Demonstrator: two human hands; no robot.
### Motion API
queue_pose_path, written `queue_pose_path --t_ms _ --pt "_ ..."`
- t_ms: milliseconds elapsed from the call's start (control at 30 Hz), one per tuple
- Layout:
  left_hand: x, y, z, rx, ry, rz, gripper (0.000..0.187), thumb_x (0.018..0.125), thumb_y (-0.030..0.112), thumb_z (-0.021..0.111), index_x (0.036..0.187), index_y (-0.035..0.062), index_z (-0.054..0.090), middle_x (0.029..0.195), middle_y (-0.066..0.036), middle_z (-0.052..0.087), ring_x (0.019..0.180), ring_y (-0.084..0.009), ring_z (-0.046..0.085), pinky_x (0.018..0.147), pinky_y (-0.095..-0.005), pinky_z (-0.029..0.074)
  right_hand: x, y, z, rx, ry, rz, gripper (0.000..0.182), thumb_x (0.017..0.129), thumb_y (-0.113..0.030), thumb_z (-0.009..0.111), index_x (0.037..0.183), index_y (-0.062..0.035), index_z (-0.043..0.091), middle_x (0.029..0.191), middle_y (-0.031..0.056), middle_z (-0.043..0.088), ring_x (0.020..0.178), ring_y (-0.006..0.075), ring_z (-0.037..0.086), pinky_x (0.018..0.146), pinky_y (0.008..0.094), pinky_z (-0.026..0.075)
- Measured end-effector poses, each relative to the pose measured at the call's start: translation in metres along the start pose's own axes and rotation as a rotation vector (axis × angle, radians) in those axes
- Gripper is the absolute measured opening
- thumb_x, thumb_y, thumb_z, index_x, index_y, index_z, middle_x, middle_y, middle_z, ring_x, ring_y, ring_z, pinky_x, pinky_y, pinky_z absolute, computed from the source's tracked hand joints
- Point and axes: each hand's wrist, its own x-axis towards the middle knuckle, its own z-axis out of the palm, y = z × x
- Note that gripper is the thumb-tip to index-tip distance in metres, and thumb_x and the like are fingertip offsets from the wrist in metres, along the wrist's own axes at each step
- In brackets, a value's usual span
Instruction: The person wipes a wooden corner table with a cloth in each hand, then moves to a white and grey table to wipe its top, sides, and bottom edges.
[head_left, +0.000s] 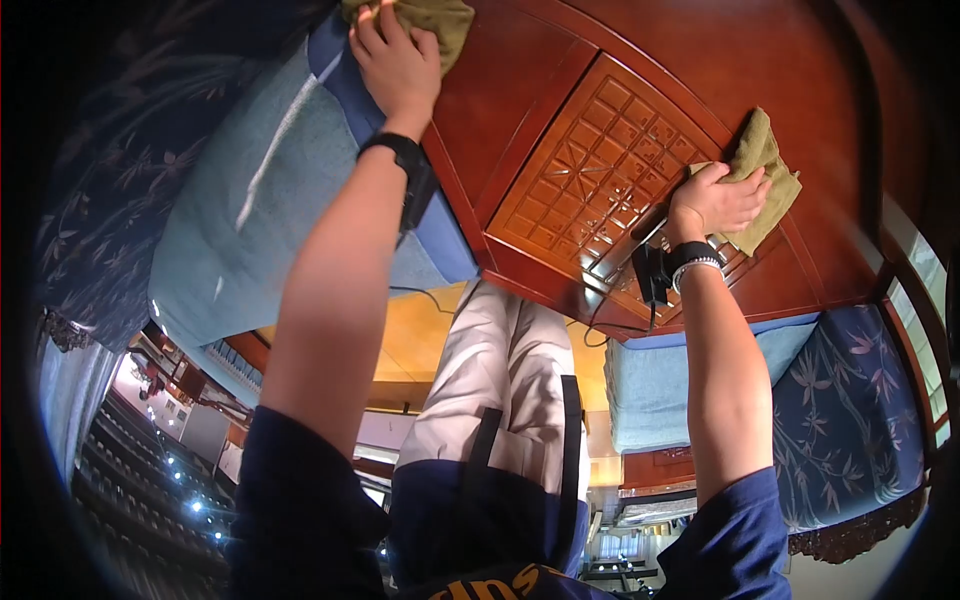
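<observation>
My left hand (397, 70) is at the top of the view, its fingers over an olive-green cloth (448, 30) at the far left corner of a reddish-brown wooden table. On the right, my right hand (722, 203) grips a second olive-green cloth (768, 165), which lies bunched on the tabletop. Both cloths touch the polished wood. Between the hands is a carved lattice panel (590, 165) set into the table (520, 90). Each wrist wears a black strapped device, and the right wrist also has a beaded bracelet.
Light-blue cloth covers a seat (240, 200) on the left and another seat (690, 385) on the right. A dark-blue patterned cushion (850, 420) stands at the right. Thin black cables (425, 292) hang by the table's near edge, close to my legs (480, 370).
</observation>
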Motion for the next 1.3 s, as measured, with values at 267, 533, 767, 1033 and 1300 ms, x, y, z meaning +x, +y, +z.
queue_pose_path --t_ms 267,533,767,1033,1300 --pt "-0.133 0.056 -0.072 -0.026 -0.243 -0.112 0.057 0.078 0.014 0.049 0.133 0.0017 0.039 0.137 -0.023 0.034 0.127 -0.0440 0.031 0.106 -0.0501 0.029 0.001 -0.004 -0.002 -0.001 -0.018 0.013 0.059 0.082 -0.032 0.048 0.135 -0.0091 0.039 0.144 0.0117 0.033 0.130 0.0318 0.031 0.104 0.0515 0.024" --pt "-0.136 0.059 -0.077 -0.033 -0.284 -0.141 0.062 0.075 0.016 0.049 0.134 0.0016 0.037 0.137 -0.023 0.032 0.126 -0.0444 0.030 0.107 -0.0511 0.028 0.001 -0.003 -0.005 -0.013 -0.043 0.021 0.058 0.083 -0.032 0.047 0.135 -0.0093 0.039 0.144 0.0104 0.034 0.130 0.0304 0.032 0.105 0.0507 0.024" --pt "-0.137 0.056 -0.078 -0.029 -0.306 -0.165 0.061 0.075 0.017 0.049 0.133 0.0018 0.038 0.137 -0.023 0.032 0.126 -0.0439 0.030 0.106 -0.0510 0.030 -0.001 -0.002 -0.001 -0.022 0.025 -0.032 0.056 0.082 -0.032 0.047 0.133 -0.0098 0.041 0.141 0.0109 0.038 0.127 0.0299 0.036 0.101 0.0500 0.027" --pt "-0.138 0.057 -0.078 -0.026 -0.293 -0.148 0.061 0.074 0.017 0.049 0.132 0.0022 0.039 0.137 -0.022 0.032 0.125 -0.0432 0.031 0.105 -0.0506 0.031 -0.001 0.001 -0.001 -0.036 0.035 -0.043 0.056 0.082 -0.032 0.047 0.134 -0.0099 0.041 0.142 0.0105 0.038 0.128 0.0290 0.036 0.101 0.0509 0.027" --pt "-0.139 0.057 -0.076 -0.015 -0.272 -0.152 0.061 0.074 0.017 0.050 0.132 0.0031 0.040 0.137 -0.020 0.033 0.125 -0.0425 0.032 0.105 -0.0502 0.031 0.000 -0.002 -0.002 -0.014 0.028 -0.023 0.056 0.082 -0.034 0.047 0.132 -0.0096 0.042 0.141 0.0102 0.039 0.128 0.0300 0.035 0.103 0.0504 0.026"
